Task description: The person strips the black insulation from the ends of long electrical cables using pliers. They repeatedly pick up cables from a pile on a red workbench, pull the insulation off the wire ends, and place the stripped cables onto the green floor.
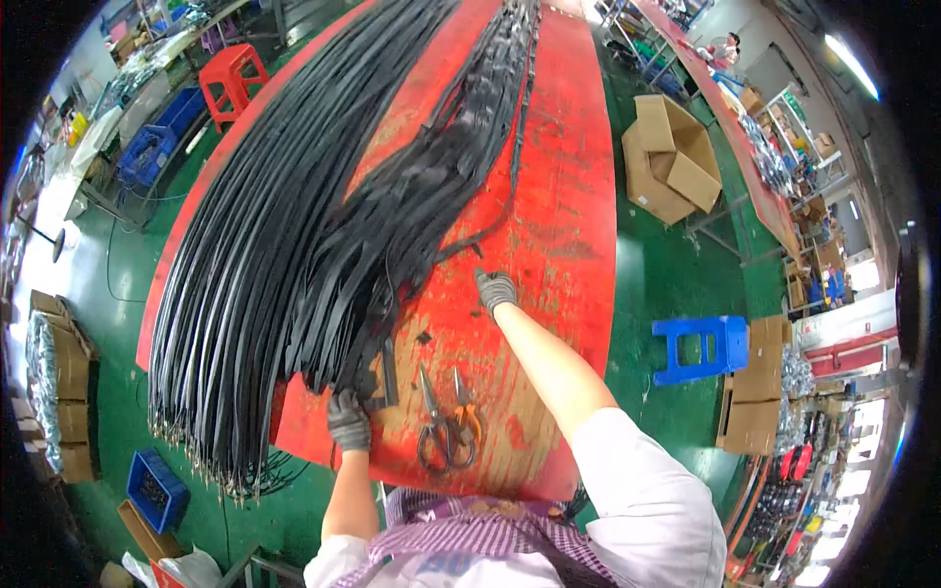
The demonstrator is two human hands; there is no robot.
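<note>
Through the head camera I see my left hand (348,421), gloved in grey, at the lower ends of the flat black strips (392,235); its fingers are curled, but I cannot tell whether they pinch any. My right hand (497,291), also gloved, is over the red table (573,216), just beside a loose strip end; I cannot tell if its fingers hold anything. The strips lie along the table, right of the black cables (245,225). Scissors (437,423) and orange-handled pliers (466,405) lie between my hands.
</note>
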